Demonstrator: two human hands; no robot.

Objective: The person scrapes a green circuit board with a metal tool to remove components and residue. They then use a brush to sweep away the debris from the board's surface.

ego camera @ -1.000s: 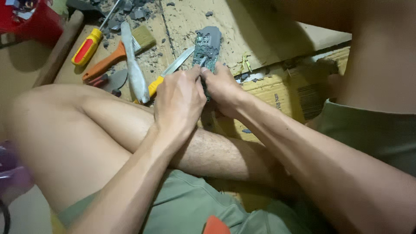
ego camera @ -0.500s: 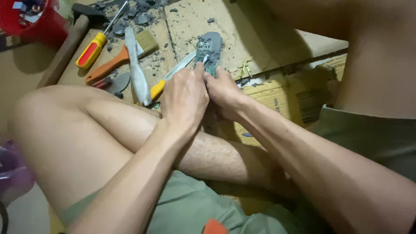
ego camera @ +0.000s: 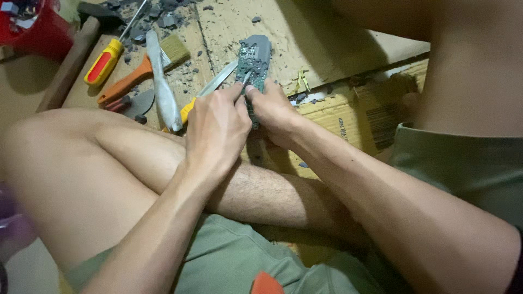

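A grey-green circuit board [ego camera: 254, 56] stands on its edge on a sheet of cardboard [ego camera: 327, 32] in front of my crossed legs. My right hand [ego camera: 274, 110] grips the board's lower part from the right. My left hand [ego camera: 217, 130] meets it from the left, thumb and forefinger pinched at the board's lower edge around a small pale piece. A yellow-handled screwdriver [ego camera: 210, 89] lies just under my left hand, its blade pointing at the board. I cannot tell whether the hand touches it.
To the left lie a yellow-and-red screwdriver [ego camera: 103, 60], an orange-handled brush [ego camera: 143, 71], a long pale grey handle [ego camera: 162, 87] and a wooden hammer handle [ego camera: 70, 68]. A red bucket [ego camera: 39, 31] stands at the top left. Grey chips litter the cardboard.
Both hands stay on the board, with the fingers shifting slightly at its lower edge. The view has drifted a little.
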